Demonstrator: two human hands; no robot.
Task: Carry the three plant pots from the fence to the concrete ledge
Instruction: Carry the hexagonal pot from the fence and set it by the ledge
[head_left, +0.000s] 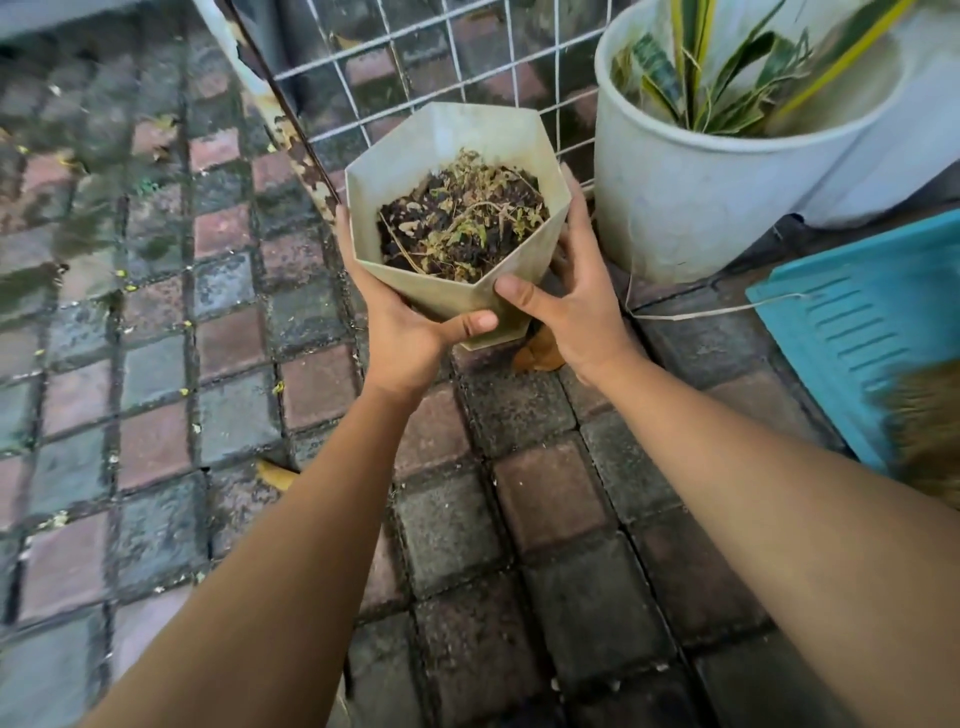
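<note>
A pale, faceted plant pot (410, 150) filled with dark soil and dried stems is held up in front of the wire fence (415, 67). My left hand (410, 332) grips its lower left side with the thumb across the front. On the right side my right hand (576, 301) clasps the same pot, thumb on the front face. A large round white pot (696, 208) with a striped, long-leaved plant stands on the paving to the right, by the fence. No other pot and no concrete ledge are in view.
Wet brick paving (218, 364) covers the ground. A rusty white fence post (291, 140) slants down to the left of the held pot. A teal slatted plastic panel (862, 322) lies at the right, with a brown brush-like thing (930, 415) over it. A dry leaf (540, 353) lies under the pot.
</note>
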